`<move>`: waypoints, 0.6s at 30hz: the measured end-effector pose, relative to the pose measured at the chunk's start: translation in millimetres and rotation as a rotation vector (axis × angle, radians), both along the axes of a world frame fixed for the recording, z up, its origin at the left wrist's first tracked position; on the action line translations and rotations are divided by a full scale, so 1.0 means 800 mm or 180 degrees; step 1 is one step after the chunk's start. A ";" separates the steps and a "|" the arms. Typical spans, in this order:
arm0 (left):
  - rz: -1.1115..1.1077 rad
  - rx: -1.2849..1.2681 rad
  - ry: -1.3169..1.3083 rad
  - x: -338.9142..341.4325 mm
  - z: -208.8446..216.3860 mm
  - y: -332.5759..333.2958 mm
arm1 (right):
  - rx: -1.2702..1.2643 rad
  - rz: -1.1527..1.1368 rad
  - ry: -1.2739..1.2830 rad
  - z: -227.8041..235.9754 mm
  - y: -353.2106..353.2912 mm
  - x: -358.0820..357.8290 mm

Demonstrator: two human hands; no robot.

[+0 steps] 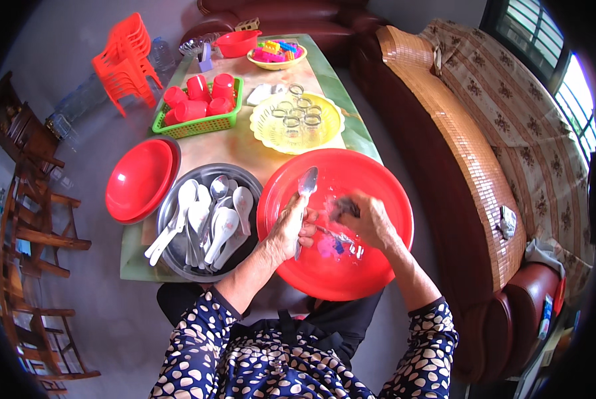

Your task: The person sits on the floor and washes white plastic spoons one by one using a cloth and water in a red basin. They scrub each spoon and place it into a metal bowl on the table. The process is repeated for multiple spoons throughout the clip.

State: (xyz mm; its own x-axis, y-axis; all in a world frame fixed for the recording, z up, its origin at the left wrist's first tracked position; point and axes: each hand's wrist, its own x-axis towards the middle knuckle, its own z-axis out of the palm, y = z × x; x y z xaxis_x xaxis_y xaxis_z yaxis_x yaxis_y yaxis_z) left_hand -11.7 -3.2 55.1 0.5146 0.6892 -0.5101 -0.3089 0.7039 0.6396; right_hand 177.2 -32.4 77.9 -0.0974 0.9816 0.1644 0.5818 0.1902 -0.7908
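Observation:
A big red basin [371, 179] with a little water sits at the table's near right. My left hand [286, 229] grips a metal spoon [305, 187] over the basin, bowl pointing away from me. My right hand [368, 218] is closed on a dark scrubbing pad [341, 207] right beside the spoon's handle. Another metal utensil [338, 236] and a pink and blue item lie in the basin below my hands.
A metal tray [178, 249] of white and metal spoons lies left of the basin. Red plates [138, 179], a green basket [198, 125] of red cups, a yellow tray [268, 136] of small glasses, a red bowl [237, 43]. A sofa [457, 153] runs along the right.

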 end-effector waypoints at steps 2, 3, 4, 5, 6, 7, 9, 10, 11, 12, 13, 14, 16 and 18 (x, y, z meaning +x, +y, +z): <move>-0.0053 -0.0089 0.0093 0.003 -0.003 -0.004 | 0.0042 -0.0427 0.0034 0.048 -0.003 -0.029; -0.0061 -0.0101 0.0096 0.010 0.006 -0.011 | 0.0655 -0.0459 -0.0002 0.042 0.005 -0.035; -0.0065 -0.0112 0.0099 0.015 0.011 -0.015 | 0.1268 -0.0483 -0.0044 0.030 0.014 -0.038; -0.0178 -0.0038 0.0035 0.015 0.010 -0.014 | 0.1480 -0.0607 -0.0200 0.024 0.020 -0.043; -0.0150 0.0039 0.0028 0.016 0.011 -0.015 | 0.1553 -0.0682 -0.0218 0.018 0.025 -0.047; -0.0121 0.0116 0.0020 0.017 0.014 -0.017 | 0.1464 -0.0771 -0.0290 0.016 0.023 -0.048; -0.0030 0.0331 0.0167 0.014 0.013 -0.017 | 0.1317 -0.0815 -0.0344 0.012 0.018 -0.057; 0.0004 0.0468 0.0305 0.015 0.010 -0.015 | 0.1259 -0.0793 -0.0348 0.008 0.017 -0.060; 0.0036 0.0599 0.0431 0.017 0.007 -0.014 | 0.1196 -0.0771 -0.0365 0.005 0.015 -0.062; -0.0042 0.0680 0.0433 0.016 0.005 -0.012 | 0.1169 -0.0741 -0.0394 0.002 0.012 -0.064; -0.0120 0.0761 0.0436 0.014 0.004 -0.010 | 0.1141 -0.0711 -0.0423 0.000 0.010 -0.066; -0.0190 0.0845 0.0429 0.013 0.002 -0.008 | 0.1119 -0.0672 -0.0461 -0.002 0.007 -0.069; -0.0154 0.1053 0.0067 0.012 -0.009 -0.005 | 0.1180 -0.0663 -0.0545 0.000 0.000 -0.072; -0.0027 0.1170 -0.0154 0.012 -0.014 -0.003 | 0.1192 -0.0638 -0.0520 -0.001 -0.006 -0.077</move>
State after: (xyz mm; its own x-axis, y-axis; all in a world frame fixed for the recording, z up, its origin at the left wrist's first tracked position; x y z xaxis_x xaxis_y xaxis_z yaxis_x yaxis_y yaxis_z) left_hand -2.3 -5.8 44.0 0.5385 0.8176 -0.2040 -0.3402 0.4324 0.8350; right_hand 115.9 -37.0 77.1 0.0344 0.8595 0.5100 0.7478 0.3164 -0.5837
